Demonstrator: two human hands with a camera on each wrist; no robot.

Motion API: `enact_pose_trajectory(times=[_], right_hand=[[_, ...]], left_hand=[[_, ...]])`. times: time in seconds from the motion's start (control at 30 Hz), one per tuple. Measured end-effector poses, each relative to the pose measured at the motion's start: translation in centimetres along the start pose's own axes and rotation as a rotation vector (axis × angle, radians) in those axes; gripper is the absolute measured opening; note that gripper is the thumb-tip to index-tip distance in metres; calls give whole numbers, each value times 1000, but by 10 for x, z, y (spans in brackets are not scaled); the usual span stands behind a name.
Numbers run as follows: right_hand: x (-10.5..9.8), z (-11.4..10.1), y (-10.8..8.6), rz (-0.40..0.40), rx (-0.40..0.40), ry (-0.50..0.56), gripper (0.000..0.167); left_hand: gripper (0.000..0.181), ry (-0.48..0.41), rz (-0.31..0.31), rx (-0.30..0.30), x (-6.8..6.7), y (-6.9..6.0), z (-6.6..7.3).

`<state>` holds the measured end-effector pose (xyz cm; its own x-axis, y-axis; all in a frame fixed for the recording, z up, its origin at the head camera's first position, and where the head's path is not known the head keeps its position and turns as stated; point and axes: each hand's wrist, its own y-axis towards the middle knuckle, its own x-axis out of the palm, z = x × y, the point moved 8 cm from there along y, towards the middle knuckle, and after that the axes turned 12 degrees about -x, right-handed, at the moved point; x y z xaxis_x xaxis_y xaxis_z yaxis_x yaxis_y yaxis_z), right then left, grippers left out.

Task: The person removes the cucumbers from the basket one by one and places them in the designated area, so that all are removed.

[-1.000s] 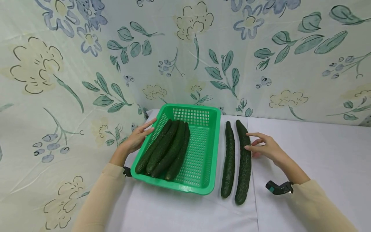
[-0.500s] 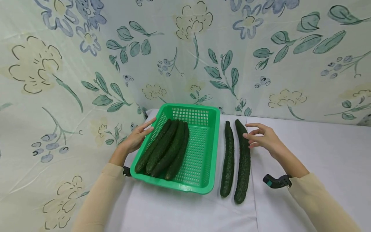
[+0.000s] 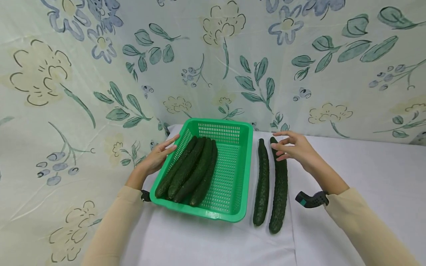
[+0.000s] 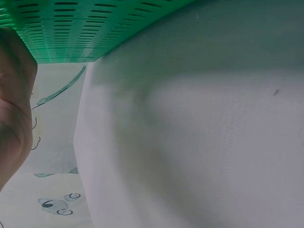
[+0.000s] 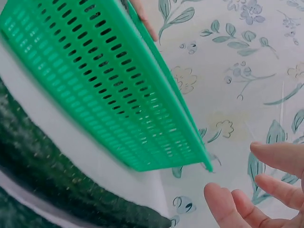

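Observation:
The green basket (image 3: 249,173) holds several dark cucumbers (image 3: 188,170) along its left side. My left hand (image 3: 156,159) rests on the basket's left rim, fingers straight; in the left wrist view, part of the left hand (image 4: 14,104) shows beside the basket's underside (image 4: 71,33). Right of the basket, two cucumbers lie side by side on the white cloth: an inner one (image 3: 262,184) and an outer one (image 3: 279,192). Over the upper end of the outer one is my right hand (image 3: 294,147), fingers loosely bent and apart. The right wrist view shows its fingertips (image 5: 218,194) with nothing between them.
A white cloth (image 3: 349,166) covers the table. Behind it and on the left hangs a floral sheet (image 3: 199,55). The basket's right wall (image 5: 109,80) stands close beside the inner cucumber (image 5: 57,175).
My right hand has moved up and slightly left along the outer cucumber, towards its upper end. My left hand, the basket and the cucumbers have stayed in place.

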<state>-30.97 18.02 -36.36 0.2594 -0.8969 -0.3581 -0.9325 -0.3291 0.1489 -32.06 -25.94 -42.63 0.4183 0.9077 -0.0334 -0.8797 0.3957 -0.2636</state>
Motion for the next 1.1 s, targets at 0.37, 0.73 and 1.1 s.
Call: enact_pose_trajectory(times=[0.37, 0.73, 1.1], right_hand=[[26, -35, 24, -36, -54, 39, 54], [58, -51, 44, -88, -50, 113, 56], [88, -50, 58, -141, -11, 177, 56]], left_hand=[[54, -17, -23, 7, 0, 0, 0], [54, 76, 34, 2, -3, 3, -2], [54, 48, 19, -6, -1, 2, -1]])
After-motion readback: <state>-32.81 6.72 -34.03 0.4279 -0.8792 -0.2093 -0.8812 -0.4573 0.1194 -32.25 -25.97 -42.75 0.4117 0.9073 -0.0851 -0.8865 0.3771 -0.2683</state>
